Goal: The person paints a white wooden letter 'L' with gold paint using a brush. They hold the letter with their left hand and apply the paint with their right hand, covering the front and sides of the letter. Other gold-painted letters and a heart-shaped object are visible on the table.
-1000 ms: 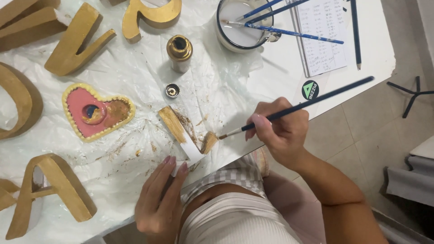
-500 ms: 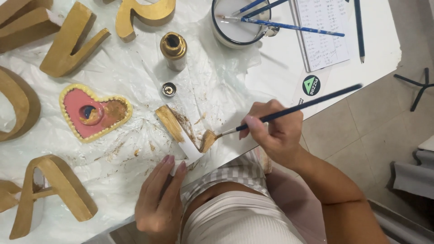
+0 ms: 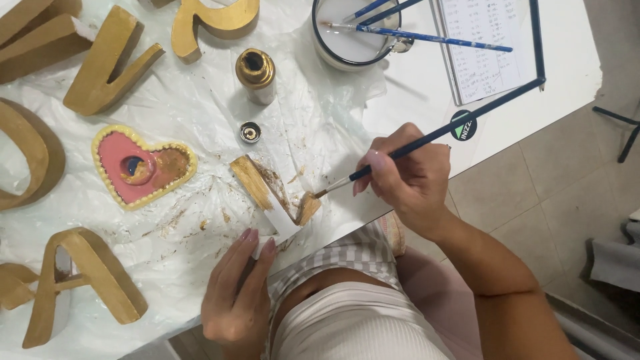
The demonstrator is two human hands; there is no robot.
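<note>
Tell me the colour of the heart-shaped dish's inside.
Pink inside the heart-shaped dish, with a gold rim; head view.

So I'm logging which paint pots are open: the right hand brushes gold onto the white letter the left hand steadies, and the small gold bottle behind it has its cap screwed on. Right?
Not quite. In the head view the gold bottle stands open; its cap lies on the plastic sheet beside it. The rest holds: right hand brushes the white letter, left hand steadies it.

This is looking like a craft corner in a home. A white table (image 3: pixel 427 80) is wearing a thin plastic sheet (image 3: pixel 200 120) (smeared with gold paint). Big gold letters (image 3: pixel 100 63) are lying around, a small gold paint bottle (image 3: pixel 255 75) is standing open, and brushes are sitting in a white cup (image 3: pixel 353 40). Beige floor tiles (image 3: pixel 533 200) are showing below.
</note>
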